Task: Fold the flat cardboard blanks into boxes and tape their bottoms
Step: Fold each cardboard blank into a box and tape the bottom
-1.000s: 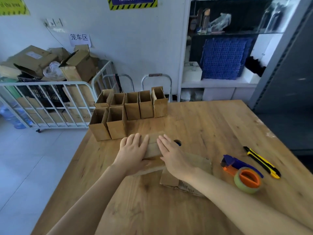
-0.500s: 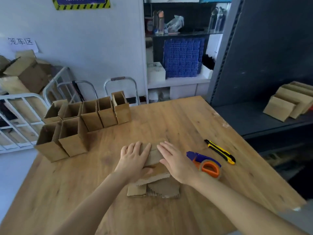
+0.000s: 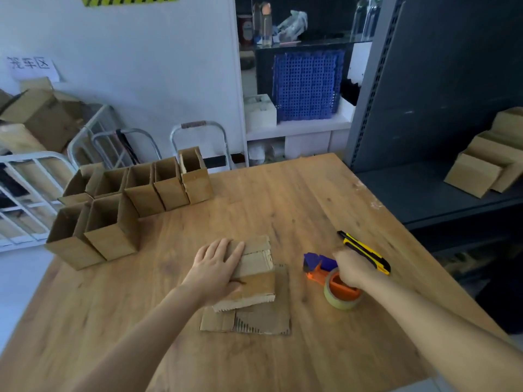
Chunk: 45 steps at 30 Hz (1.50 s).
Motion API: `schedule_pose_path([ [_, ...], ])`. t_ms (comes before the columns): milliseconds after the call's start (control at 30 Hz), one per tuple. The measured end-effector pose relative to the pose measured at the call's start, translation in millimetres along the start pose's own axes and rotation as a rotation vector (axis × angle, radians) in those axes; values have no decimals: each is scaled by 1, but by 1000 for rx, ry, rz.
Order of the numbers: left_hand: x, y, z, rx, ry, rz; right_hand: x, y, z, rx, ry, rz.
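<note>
Folded box (image 3: 254, 267) is laid on its side at the near centre of the table (image 3: 283, 199), on top of a flat blank (image 3: 263, 321). Bottom flaps are seen closed at its far end, seam not yet taped. Left hand (image 3: 216, 267) is laid flat on the box's left part, fingers straight and together, pressing the flaps down; nothing is pinched. Right hand (image 3: 352, 268) is placed on the tape dispenser (image 3: 339, 290) just right of the box, fingers curled over its handle, dispenser resting on the table. Yellow utility knife (image 3: 365, 251) is lying just beyond that hand. Finished open boxes (image 3: 141, 193) are stood in rows at far left; more blanks (image 3: 481, 165) are stacked on the shelf at right.

Step judged: flaps held shut, tape being fetched. Next move judged: dispenser to be lifted, brought left over the seam and drawn along it, flaps kept pinned so the seam is not sprung open.
</note>
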State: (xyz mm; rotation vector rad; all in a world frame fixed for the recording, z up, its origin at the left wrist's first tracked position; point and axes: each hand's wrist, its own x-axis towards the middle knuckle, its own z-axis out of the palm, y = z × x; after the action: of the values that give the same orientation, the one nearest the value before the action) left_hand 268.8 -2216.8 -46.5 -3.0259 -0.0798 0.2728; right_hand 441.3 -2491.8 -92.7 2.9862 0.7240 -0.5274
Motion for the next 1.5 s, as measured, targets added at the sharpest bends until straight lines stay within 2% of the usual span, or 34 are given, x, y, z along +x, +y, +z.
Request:
schedule_pose_path([
  [200,-1,0,0,-4,-8,-16,11,4,11,20,-59,37],
  [333,0,1,-2,-13,0,-29,17,8,1,82,-178,-42],
  [600,-12,-4,-8,-132,56,-116,33,3,-11,562,-222,-37],
  [733,-28,-18,-15,-129,89,-183,34,-31,-40,766,-231,-145],
  [1000,-74,-75,-7,-113,31,-261,17,-121,-75,850,-99,-350],
  [1333,-138,-144,24,-132,-55,-186,-21,-246,-76,941,-43,-467],
  [1500,-151,-159,48,-158,-15,-122,-29,-295,-68,1046,-22,-507],
])
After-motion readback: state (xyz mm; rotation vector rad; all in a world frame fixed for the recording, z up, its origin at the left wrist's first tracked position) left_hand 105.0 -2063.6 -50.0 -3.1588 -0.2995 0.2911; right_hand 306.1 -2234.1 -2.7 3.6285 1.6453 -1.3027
